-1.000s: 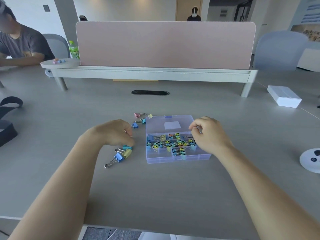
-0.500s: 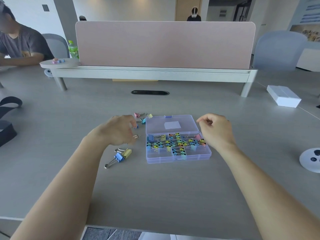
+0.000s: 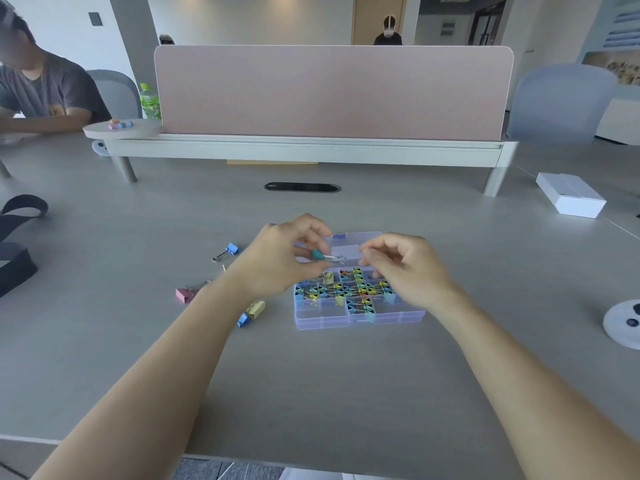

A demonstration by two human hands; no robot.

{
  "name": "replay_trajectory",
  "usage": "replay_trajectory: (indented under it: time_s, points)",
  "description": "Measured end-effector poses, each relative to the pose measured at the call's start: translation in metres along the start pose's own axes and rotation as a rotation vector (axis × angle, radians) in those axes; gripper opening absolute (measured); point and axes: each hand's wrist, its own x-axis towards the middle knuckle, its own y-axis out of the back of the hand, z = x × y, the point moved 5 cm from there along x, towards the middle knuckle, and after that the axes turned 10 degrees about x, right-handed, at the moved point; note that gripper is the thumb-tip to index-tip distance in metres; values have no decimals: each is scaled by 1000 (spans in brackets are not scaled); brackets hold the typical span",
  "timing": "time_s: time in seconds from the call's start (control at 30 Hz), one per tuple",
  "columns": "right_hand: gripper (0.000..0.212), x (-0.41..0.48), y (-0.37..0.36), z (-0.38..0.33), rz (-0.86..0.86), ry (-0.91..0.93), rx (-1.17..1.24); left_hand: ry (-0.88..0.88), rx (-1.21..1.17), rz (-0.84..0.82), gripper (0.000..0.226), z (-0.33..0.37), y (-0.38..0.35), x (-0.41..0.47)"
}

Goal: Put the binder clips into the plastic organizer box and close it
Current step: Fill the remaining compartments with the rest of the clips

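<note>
Grey counter (image 3: 346,393) under both hands: left hand (image 3: 277,261) pinches a teal binder clip (image 3: 317,254) above the open organizer box (image 3: 322,322); right hand (image 3: 405,268) curls at its wire handles, perhaps touching. A loose pinch could drop it outside the compartments, among stray clips (image 3: 185,294).

Left hand (image 3: 280,259) pinching teal clip (image 3: 317,254), right hand (image 3: 403,268) curled close beside

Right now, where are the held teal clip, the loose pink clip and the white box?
held teal clip (image 3: 317,255): head view, teal body.
loose pink clip (image 3: 184,294): head view, pink body.
white box (image 3: 565,188): head view, top face.
</note>
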Motion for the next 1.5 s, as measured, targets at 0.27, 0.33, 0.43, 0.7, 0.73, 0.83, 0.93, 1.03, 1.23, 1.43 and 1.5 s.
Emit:
replay_trajectory:
  time_s: [0.27,0.33,0.43,0.7,0.73,0.83,0.93,1.03,1.23,1.43,1.5]
  points:
    - [10,0,1,-2,0,-94,136,27,-244,91,37,17,-23,1]
    - [8,0,5,0,26,-141,156,70,-323,119,35,16,-20,1]
    - [4,-1,7,4,12,-238,252,75,-355,142,33,15,-18,2]
    - [5,2,6,7,57,-271,433,77,-367,125,27,14,-18,3]
    - [5,3,8,9,99,-274,421,83,-349,110,25,13,-19,3]
    - [6,4,24,14,232,-285,300,63,-196,71,16,8,-20,2]
    - [6,4,31,19,262,-297,194,-46,82,73,14,1,-21,2]
    - [9,5,32,21,263,-280,59,-178,222,50,25,3,-25,1]
    - [10,7,33,33,254,-296,-43,-214,454,-177,64,15,-57,-7]
    - [10,8,33,37,239,-304,-72,-217,578,-315,63,30,-74,-10]
    - [12,8,32,37,232,-281,-120,-211,577,-326,62,28,-76,-10]
